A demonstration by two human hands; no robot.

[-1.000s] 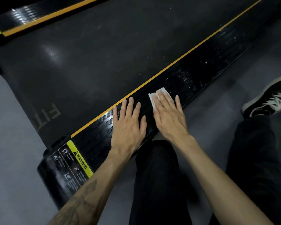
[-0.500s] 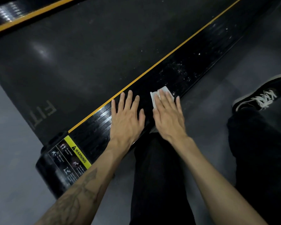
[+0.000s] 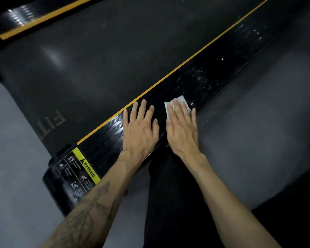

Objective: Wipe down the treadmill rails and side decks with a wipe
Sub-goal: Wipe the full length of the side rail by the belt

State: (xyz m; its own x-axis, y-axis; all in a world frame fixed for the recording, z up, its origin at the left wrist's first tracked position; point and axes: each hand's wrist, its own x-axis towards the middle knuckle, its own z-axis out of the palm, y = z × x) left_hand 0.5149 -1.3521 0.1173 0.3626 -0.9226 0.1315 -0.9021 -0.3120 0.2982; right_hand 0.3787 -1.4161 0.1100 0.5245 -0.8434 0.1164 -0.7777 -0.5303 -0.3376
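The right hand (image 3: 182,129) lies flat on the wipe (image 3: 169,109), fingers straight and close together, pressing it against the near side deck (image 3: 213,81). Its grip is not a pinch: the wipe is trapped under the palm and fingers, and only its far and left edges show beyond the fingertips. A flat press like this likely spreads force over the whole sheet, so it drags along the deck without bunching.

The left hand (image 3: 140,127) rests bare on the same deck just beside the right, fingers straight and slightly fanned, holding nothing. It probably serves as a prop while the person leans over from the floor (image 3: 258,133), one dark-trousered leg between the forearms.

Beyond the wipe the deck carries white specks and smears, thickest just past the fingertips, which suggests the stroke should run that way, along the deck beside the yellow stripe (image 3: 168,76). The stretch toward the warning label (image 3: 87,169) looks glossy and free of specks. The belt (image 3: 97,68) and the far deck (image 3: 34,13) lie untouched by either hand.
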